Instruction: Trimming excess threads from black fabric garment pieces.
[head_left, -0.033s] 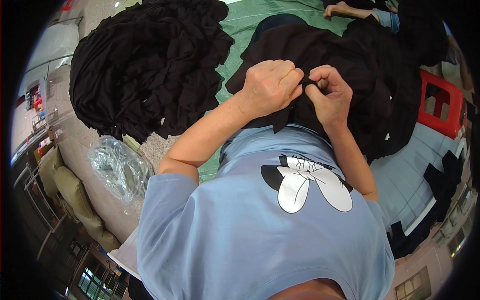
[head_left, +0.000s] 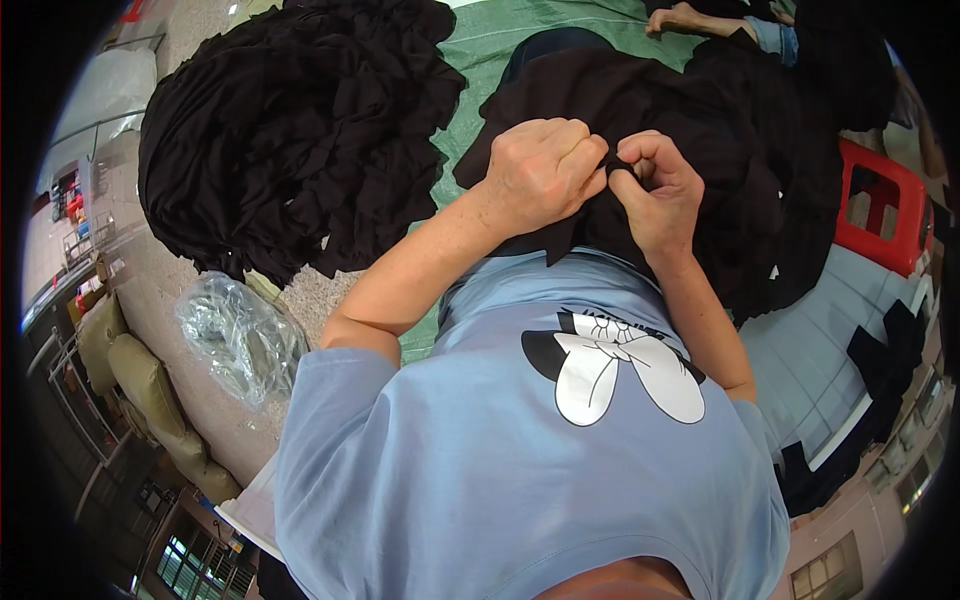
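Observation:
A black garment (head_left: 650,95) lies bunched in front of me over a green sheet (head_left: 495,45). My left hand (head_left: 540,175) is closed on a fold of it, knuckles up. Right beside it, my right hand (head_left: 655,190) pinches the same fold between thumb and fingers; the two hands touch. What lies inside the pinched fold is hidden. Below the hands my light blue T-shirt (head_left: 480,470) with a black and white print fills the view.
A large heap of black cloth (head_left: 290,130) lies to the left on the floor. A crumpled clear plastic bag (head_left: 240,335) sits below it. A red stool (head_left: 880,205) stands at right, with black pieces (head_left: 885,345) nearby. Another person's bare foot (head_left: 690,20) shows at top.

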